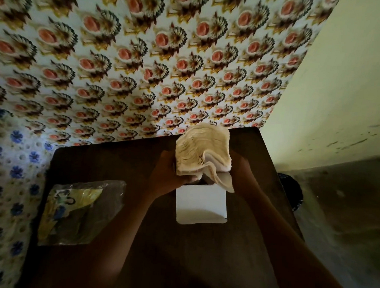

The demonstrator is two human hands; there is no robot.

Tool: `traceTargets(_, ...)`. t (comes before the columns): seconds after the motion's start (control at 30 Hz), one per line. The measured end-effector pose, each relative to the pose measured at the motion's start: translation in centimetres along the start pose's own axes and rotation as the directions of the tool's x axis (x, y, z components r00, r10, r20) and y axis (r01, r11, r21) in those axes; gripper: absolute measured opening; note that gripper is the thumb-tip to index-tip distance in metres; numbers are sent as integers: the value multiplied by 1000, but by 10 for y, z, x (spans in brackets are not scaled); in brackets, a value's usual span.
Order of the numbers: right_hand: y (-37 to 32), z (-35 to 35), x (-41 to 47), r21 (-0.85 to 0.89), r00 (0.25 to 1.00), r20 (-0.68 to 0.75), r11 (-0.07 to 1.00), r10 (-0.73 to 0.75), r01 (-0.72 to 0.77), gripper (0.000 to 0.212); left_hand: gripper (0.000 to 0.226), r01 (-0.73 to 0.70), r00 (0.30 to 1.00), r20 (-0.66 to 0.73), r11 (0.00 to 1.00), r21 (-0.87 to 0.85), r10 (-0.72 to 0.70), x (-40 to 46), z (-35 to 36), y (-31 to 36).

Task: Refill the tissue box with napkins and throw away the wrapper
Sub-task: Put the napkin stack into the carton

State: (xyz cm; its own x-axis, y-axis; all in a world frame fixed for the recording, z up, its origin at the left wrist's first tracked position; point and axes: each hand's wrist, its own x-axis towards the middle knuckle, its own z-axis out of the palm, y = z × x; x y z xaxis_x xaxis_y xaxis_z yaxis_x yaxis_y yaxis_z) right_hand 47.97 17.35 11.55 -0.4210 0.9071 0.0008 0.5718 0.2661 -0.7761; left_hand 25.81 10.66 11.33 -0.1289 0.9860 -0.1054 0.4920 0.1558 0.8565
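Between our hands, left (167, 176) and right (241, 170), each grip clasps the napkins (200, 154) above the box (201, 204); wrapper (80, 212) lies left on the counter (199, 257).

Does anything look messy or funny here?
A little. The stack of napkins is bent and fanned out between the left hand and right hand, only partly pushed into the white tissue box, with one corner flopping over its rim. The empty wrapper lies crumpled on the table.

table (116, 161): dark wood, sitting against the wall | floral wallpaper (145, 62): covering the wall behind | dark round container (293, 191): standing right of the table
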Motion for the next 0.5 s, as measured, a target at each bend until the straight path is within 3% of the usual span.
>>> traceTargets(0.2,-2,-4,7,-87,994,102,996,40,-31,56,51,-28,998,-61,996,-80,23,-3,2,-6)
traceTargets(0.3,-5,-7,5,84,999,41,996,-18,14,71,65,-38,994,-107,993,-112,26,-4,1,-7)
traceTargets(0.4,8,-9,4,132,1000,26,991,-4,1,63,66,17,996,-86,995,-101,-26,-3,0,-10)
traceTargets(0.5,10,-13,5,47,999,37,998,27,-28,62,64,22,997,-76,1000,-6,-22,-1,1,-13)
